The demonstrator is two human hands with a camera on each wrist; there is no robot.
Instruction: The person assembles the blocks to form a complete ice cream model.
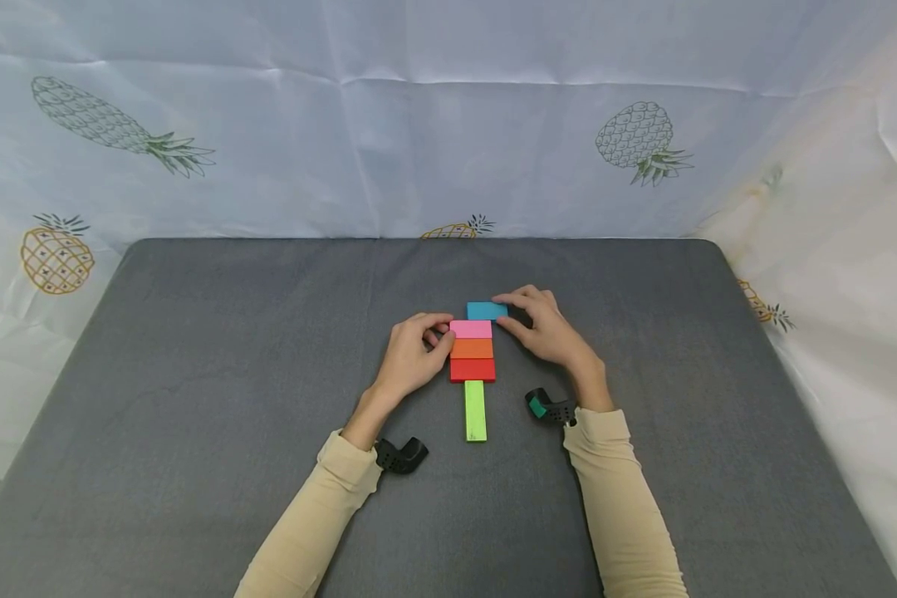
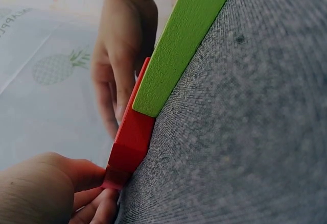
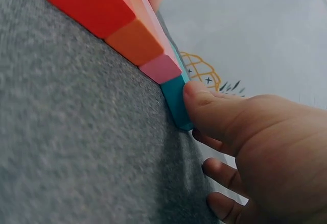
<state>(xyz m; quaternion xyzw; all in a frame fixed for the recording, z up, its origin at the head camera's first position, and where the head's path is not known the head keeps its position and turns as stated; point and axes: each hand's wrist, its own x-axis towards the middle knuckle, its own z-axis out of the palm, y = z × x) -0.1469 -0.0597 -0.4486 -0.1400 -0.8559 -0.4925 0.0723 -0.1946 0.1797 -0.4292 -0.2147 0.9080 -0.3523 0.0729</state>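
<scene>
A blue block (image 1: 486, 311) lies at the far end of a row of coloured blocks, shifted a little right. My right hand (image 1: 544, 330) pinches its right end between thumb and fingers. Against its near side lies a pink block (image 1: 469, 330), whose left end my left hand (image 1: 413, 353) holds with thumb and index finger. An orange block (image 1: 472, 348) and a red block (image 1: 473, 370) follow side by side, touching. From the red block's near side a light green block (image 1: 475, 411) points toward me. In the right wrist view, my thumb presses the blue block (image 3: 176, 101).
All blocks lie flat on a table (image 1: 194, 374) covered in dark grey cloth. White cloth (image 1: 389, 149) printed with pineapples hangs behind the table and at its sides. A black device (image 1: 402, 456) sits on my left wrist, another black device (image 1: 551, 407) on my right.
</scene>
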